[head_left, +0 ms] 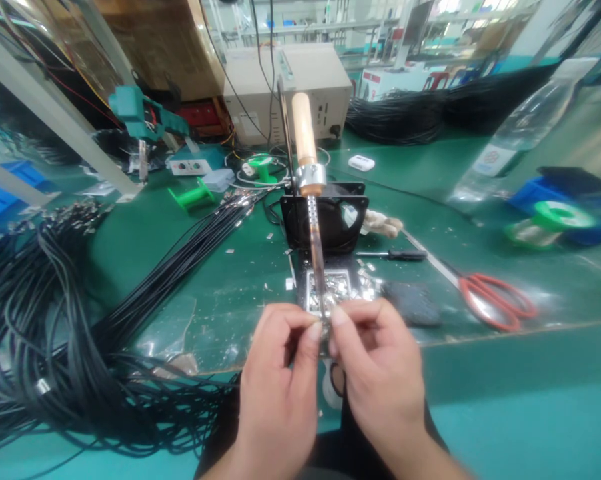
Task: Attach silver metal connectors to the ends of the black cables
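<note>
My left hand (283, 373) and my right hand (377, 360) meet at the bench's front edge, thumbs and forefingers pinched close together. What sits between the fingertips is small and blurred, so I cannot make it out. Right above them is the tip of a soldering iron (314, 233), which points down from a stand, its wooden handle (305, 130) uppermost. Behind the iron's shaft stands a black square fan (293, 223). Under the tip lies a small tray (309, 287) with many tiny metal pieces in and around it.
Black cables (70, 320) pile up at the left; another cable bundle (180, 260) lies beside them. To the right are red-handled scissors (495, 300), a screwdriver (405, 255), a dark pad (413, 303), a solder spool (550, 223) and a plastic bottle (520, 133). A beige machine (300, 87) stands behind.
</note>
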Tool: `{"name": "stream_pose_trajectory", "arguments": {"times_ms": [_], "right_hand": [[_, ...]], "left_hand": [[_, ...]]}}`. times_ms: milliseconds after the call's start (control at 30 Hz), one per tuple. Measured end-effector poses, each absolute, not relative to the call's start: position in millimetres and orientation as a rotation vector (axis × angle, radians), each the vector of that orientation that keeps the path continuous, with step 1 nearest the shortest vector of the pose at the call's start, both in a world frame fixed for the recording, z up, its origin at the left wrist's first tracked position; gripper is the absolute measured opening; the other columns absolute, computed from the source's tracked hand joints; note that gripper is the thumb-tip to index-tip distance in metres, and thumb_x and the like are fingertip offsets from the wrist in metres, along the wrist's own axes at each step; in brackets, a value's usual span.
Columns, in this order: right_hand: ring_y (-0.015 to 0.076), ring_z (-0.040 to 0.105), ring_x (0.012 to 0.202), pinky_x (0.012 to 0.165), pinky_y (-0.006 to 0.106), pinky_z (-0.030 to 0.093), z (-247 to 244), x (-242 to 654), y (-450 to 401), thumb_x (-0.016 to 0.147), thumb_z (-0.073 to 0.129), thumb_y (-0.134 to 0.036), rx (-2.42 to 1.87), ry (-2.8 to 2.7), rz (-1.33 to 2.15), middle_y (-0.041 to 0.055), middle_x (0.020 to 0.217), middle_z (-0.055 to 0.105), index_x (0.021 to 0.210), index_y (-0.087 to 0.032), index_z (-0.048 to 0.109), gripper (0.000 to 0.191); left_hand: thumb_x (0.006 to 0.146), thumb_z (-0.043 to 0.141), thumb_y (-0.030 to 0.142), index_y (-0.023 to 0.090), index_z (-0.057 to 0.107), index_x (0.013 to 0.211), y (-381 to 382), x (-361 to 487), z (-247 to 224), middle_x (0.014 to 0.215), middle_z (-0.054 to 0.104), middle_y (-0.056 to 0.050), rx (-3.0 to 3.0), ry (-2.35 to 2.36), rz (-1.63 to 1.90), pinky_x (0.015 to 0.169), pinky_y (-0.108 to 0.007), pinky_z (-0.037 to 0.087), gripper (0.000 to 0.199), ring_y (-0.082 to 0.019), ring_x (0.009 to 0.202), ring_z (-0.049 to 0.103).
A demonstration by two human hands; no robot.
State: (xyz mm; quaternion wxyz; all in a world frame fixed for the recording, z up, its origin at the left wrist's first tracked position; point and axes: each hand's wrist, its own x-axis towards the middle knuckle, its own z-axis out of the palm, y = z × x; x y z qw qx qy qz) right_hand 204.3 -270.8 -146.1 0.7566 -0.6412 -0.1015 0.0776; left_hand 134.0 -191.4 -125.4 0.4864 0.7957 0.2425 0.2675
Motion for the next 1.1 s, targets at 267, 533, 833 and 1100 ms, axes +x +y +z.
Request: {"name": "stream_pose_trajectory", "arguments": {"times_ms": [267, 533, 833, 1100], "right_hand": [[0.0071, 0.053, 0.046, 0.037, 0.017, 0.042, -146, 203, -270, 0.091, 0.074, -0.035, -1.414, -0.235, 0.149, -0.001, 0.071, 0.067, 0.085, -0.02, 0.065, 0.018], [0.0088, 0.055, 0.048, 0.04, 0.019, 0.044, -146, 204, -270, 0.091, 0.073, -0.036, -1.436, -0.244, 0.121, -0.0007, 0.071, 0.068, 0.085, -0.02, 0.066, 0.018], [0.0084, 0.056, 0.049, 0.043, 0.018, 0.046, -148, 203, -271, 0.09, 0.074, -0.035, -1.424, -0.223, 0.112, -0.0014, 0.069, 0.067, 0.084, -0.02, 0.066, 0.018], [0.0139, 0.067, 0.059, 0.047, 0.023, 0.053, -137, 213, -290, 0.09, 0.074, -0.034, -1.472, -0.317, 0.28, 0.002, 0.076, 0.071, 0.081, -0.02, 0.066, 0.018]], "left_hand": [[0.105, 0.054, 0.025, 0.025, 0.063, 0.095, -192, 133, -127, 0.097, 0.06, 0.0, 1.964, 0.597, 0.681, 0.077, -0.028, 0.051, 0.013, -0.015, 0.083, 0.061], [0.104, 0.054, 0.023, 0.024, 0.064, 0.096, -193, 132, -131, 0.099, 0.061, -0.001, 1.996, 0.581, 0.726, 0.079, -0.029, 0.051, 0.012, -0.017, 0.087, 0.061], [0.104, 0.054, 0.023, 0.025, 0.062, 0.097, -195, 132, -132, 0.1, 0.06, -0.001, 2.013, 0.591, 0.721, 0.08, -0.028, 0.051, 0.011, -0.016, 0.089, 0.061], [0.105, 0.054, 0.026, 0.024, 0.061, 0.094, -191, 127, -127, 0.095, 0.059, 0.001, 1.927, 0.601, 0.559, 0.076, -0.029, 0.049, 0.013, -0.015, 0.083, 0.06]]}}
